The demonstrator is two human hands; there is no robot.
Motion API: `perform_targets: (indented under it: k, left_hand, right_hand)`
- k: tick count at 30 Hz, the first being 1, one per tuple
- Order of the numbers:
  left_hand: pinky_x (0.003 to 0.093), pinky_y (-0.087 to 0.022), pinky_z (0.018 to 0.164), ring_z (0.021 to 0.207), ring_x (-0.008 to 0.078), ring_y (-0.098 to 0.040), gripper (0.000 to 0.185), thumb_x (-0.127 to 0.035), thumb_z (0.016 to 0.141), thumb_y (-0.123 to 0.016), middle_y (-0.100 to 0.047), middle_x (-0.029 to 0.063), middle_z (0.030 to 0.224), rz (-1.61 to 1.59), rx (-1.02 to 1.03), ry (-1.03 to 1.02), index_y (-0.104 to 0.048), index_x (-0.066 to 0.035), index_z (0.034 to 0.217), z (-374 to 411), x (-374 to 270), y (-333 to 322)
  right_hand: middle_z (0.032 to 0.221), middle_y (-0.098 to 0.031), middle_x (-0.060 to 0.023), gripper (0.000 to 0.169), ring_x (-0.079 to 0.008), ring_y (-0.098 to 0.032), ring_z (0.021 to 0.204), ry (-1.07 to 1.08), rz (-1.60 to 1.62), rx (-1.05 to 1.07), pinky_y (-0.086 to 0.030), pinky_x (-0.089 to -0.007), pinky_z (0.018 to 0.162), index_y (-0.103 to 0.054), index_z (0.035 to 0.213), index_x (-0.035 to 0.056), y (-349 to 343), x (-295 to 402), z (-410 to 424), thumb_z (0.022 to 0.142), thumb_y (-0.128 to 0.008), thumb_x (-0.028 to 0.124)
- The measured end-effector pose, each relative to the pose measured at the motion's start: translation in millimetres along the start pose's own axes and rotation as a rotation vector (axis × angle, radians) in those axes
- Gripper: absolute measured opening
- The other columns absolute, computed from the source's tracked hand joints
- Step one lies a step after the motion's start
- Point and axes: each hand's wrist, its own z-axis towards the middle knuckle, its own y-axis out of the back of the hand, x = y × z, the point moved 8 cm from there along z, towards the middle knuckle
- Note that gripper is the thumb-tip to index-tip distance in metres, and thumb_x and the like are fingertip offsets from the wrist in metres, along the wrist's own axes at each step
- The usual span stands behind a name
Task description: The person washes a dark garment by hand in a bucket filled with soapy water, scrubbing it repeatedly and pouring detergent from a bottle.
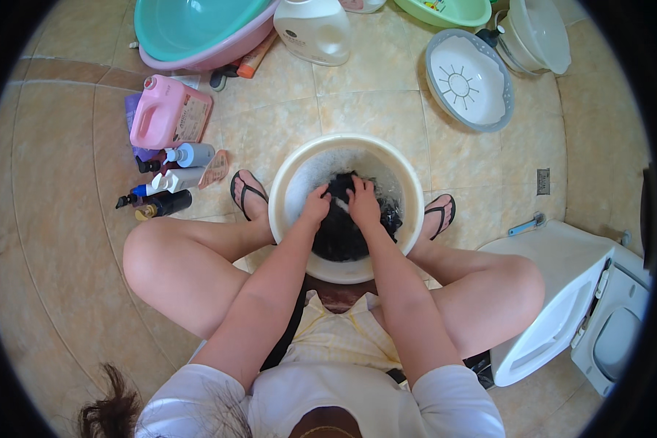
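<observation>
A cream plastic basin (416, 230) stands on the floor between my feet, holding sudsy water (301, 191) with foam along its far left side. Dark wet cloth (339, 241) lies bunched in it, partly under the water. My left hand (317, 205) grips the left part of a raised fold, thumb and fingers pressed into the fabric. On the right part of that fold, my right hand (363, 200) has its fingers curled over the cloth. A small pale patch, perhaps foam, shows on the fabric between the hands. The lower cloth is partly hidden by my forearms.
Left of me are a pink jug (169, 112) and several pump bottles (189, 155). Stacked basins (197, 33) and a white detergent jug (313, 33) stand ahead. A grey-rimmed basin (469, 79) sits ahead right. On my right is a toilet (553, 301) with a blue-handled brush (525, 225).
</observation>
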Motion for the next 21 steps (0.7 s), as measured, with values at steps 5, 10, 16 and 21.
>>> perform_targets:
  k: [5, 10, 16, 21]
  left_hand:
    - [0.0349, -0.042, 0.087, 0.101, 0.0238, -0.054, 0.033, -0.025, 0.087, -0.051, -0.058, 0.0116, 0.11, -0.521, 0.087, 0.363, -0.053, -0.007, 0.115, -20, -9, -9]
    - [0.0346, -0.046, 0.081, 0.094, 0.0224, -0.056, 0.042, -0.04, 0.088, -0.049, -0.058, 0.0097, 0.108, -0.652, 0.144, 0.319, -0.052, -0.008, 0.115, -36, -58, -22]
    - [0.0372, -0.046, 0.079, 0.091, 0.0234, -0.057, 0.043, -0.044, 0.088, -0.046, -0.059, 0.0087, 0.105, -0.83, 0.559, 0.191, -0.053, -0.01, 0.115, -7, -59, -22]
    - [0.0372, -0.046, 0.081, 0.092, 0.0215, -0.055, 0.038, -0.042, 0.09, -0.041, -0.059, 0.0069, 0.098, -0.764, 0.497, -0.101, -0.055, -0.011, 0.109, 44, 1, -13]
  right_hand:
    - [0.101, -0.057, -0.0226, 0.035, -0.0397, -0.054, 0.094, -0.087, 0.038, 0.022, -0.044, -0.0452, 0.081, -0.05, 0.115, 0.0101, -16, -38, 19, 0.082, -0.054, 0.022]
    - [0.095, -0.059, -0.0207, 0.031, -0.0386, -0.056, 0.088, 0.064, 0.214, -0.067, -0.045, -0.0429, 0.077, -0.056, 0.101, 0.0059, 17, 53, 1, 0.082, -0.055, 0.03]
    - [0.078, -0.06, -0.0107, 0.026, -0.0322, -0.059, 0.07, 0.152, 0.171, -0.168, -0.047, -0.0413, 0.06, -0.061, 0.086, 0.009, 47, 131, -48, 0.082, -0.053, 0.034]
    - [0.076, -0.062, -0.014, 0.026, -0.0338, -0.059, 0.068, 0.149, 0.208, -0.274, -0.047, -0.0414, 0.059, -0.062, 0.085, 0.0077, 60, 141, -58, 0.083, -0.051, 0.031]
